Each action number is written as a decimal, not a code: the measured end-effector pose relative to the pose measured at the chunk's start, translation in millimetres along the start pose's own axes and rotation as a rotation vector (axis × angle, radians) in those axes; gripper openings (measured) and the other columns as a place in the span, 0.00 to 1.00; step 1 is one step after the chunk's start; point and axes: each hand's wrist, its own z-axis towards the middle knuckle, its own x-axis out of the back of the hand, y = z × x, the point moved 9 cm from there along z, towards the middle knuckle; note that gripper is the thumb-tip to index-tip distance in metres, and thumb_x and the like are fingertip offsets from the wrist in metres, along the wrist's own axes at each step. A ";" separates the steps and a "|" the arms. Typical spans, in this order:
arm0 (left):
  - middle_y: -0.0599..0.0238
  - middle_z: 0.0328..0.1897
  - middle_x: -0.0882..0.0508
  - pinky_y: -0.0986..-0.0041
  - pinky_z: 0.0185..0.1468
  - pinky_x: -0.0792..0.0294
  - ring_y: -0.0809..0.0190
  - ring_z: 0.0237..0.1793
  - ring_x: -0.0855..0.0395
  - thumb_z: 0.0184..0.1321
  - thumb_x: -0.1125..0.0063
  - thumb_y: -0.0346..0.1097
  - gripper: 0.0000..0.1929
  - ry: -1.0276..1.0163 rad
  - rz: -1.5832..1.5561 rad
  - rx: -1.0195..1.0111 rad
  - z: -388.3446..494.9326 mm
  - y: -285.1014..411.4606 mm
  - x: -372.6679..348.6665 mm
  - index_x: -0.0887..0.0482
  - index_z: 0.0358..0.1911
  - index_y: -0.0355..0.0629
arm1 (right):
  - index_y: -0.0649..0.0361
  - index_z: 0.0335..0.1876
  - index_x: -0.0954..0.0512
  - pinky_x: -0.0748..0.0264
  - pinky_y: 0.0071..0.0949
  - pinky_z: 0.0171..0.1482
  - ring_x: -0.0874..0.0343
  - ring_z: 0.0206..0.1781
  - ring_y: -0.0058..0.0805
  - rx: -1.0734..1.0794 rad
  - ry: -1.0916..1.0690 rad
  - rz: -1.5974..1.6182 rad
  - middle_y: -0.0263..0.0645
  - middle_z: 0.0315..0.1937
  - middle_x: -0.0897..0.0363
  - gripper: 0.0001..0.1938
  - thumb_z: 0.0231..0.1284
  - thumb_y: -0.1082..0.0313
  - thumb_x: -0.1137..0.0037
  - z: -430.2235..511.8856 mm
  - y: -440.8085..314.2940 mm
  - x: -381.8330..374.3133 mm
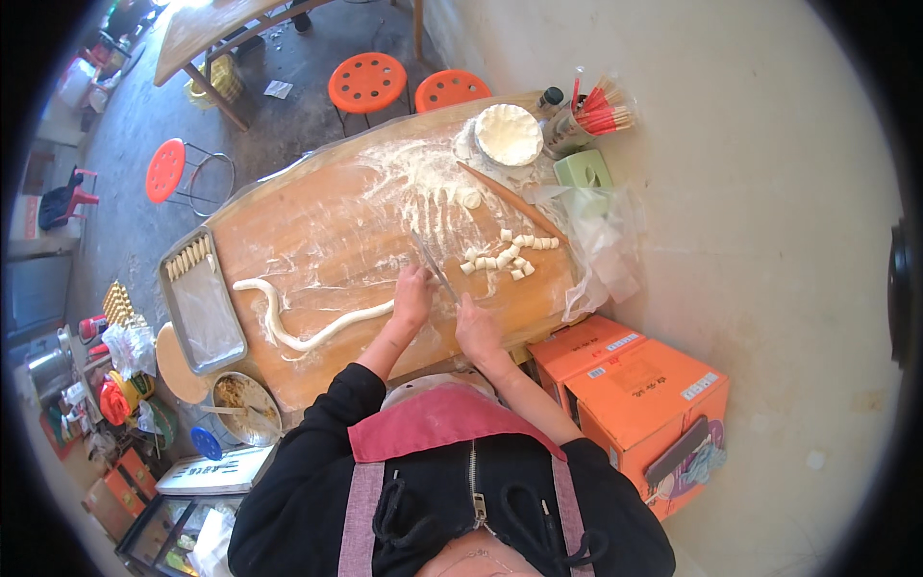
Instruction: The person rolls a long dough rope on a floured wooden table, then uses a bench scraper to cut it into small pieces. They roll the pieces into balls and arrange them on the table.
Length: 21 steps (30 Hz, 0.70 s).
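Observation:
My right hand [476,328] grips the handle of a knife [435,265], whose blade points up and left over the floured wooden table. Just left of the blade, my left hand [413,292] has its fingers on the end of a long dough rope [324,333], which curves away to the left. Small cut dough pieces [508,254] lie right of the knife. A wooden rolling pin [512,200] rests slantwise beyond them, with one flattened round piece of dough [471,200] near it. Loose flour covers the far part of the tabletop [324,216].
A bowl of flour [509,135], a holder of chopsticks [588,122] and a green tissue box [583,170] stand at the far right. A metal tray [209,317] with shaped dough pieces and a bowl of filling [245,407] are at the left. Orange boxes [634,382] stand at the near right.

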 end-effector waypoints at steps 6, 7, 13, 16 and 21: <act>0.47 0.46 0.15 0.55 0.59 0.26 0.41 0.54 0.19 0.52 0.29 0.27 0.11 -0.006 0.056 -0.004 -4.8 7.0 9.2 0.12 0.40 0.36 | 0.67 0.59 0.28 0.20 0.57 0.42 0.14 0.39 0.62 -0.001 -0.007 -0.094 0.59 0.34 0.15 0.14 0.75 0.70 0.54 2.7 5.5 -40.6; 0.47 0.46 0.15 0.55 0.58 0.26 0.41 0.53 0.19 0.52 0.29 0.27 0.11 -0.014 0.096 -0.015 -5.8 5.4 12.1 0.12 0.40 0.36 | 0.67 0.59 0.28 0.20 0.57 0.42 0.14 0.39 0.62 0.008 0.014 -0.098 0.59 0.35 0.15 0.14 0.75 0.69 0.54 5.5 8.9 -44.2; 0.49 0.42 0.17 0.53 0.55 0.26 0.40 0.50 0.20 0.52 0.31 0.25 0.09 -0.012 -0.022 -0.031 12.0 11.1 2.0 0.16 0.36 0.37 | 0.69 0.57 0.27 0.22 0.58 0.40 0.15 0.37 0.64 -0.095 0.124 0.126 0.60 0.32 0.15 0.14 0.77 0.65 0.50 23.7 45.0 10.9; 0.49 0.40 0.19 0.53 0.54 0.27 0.40 0.48 0.21 0.51 0.34 0.22 0.09 0.080 -0.076 -0.137 15.6 23.8 -8.7 0.18 0.36 0.37 | 0.66 0.53 0.26 0.23 0.59 0.40 0.16 0.36 0.64 -0.001 0.062 -0.012 0.60 0.30 0.16 0.12 0.76 0.65 0.48 18.3 19.0 25.3; 0.50 0.41 0.20 0.53 0.54 0.27 0.41 0.48 0.22 0.51 0.36 0.20 0.11 0.103 -0.085 -0.179 12.5 31.4 -13.1 0.18 0.38 0.37 | 0.65 0.50 0.27 0.23 0.60 0.40 0.16 0.36 0.64 -0.029 0.065 -0.056 0.59 0.29 0.16 0.09 0.75 0.66 0.49 5.9 11.3 11.3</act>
